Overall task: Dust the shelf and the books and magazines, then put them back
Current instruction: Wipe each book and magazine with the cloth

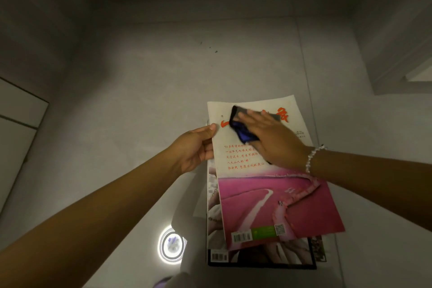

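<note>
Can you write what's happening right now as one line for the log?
step: dusting | right hand: presses cloth on top magazine | left hand: grips its left edge | stack: on floor

Under my right hand (pixel 273 138) the cloth (pixel 240 128) lies on the top magazine (pixel 268 194), my left hand (pixel 194 149) gripping its left edge, others stacked beneath.

Dim; lamp glare on floor (pixel 171 245); edges perhaps warped.
</note>
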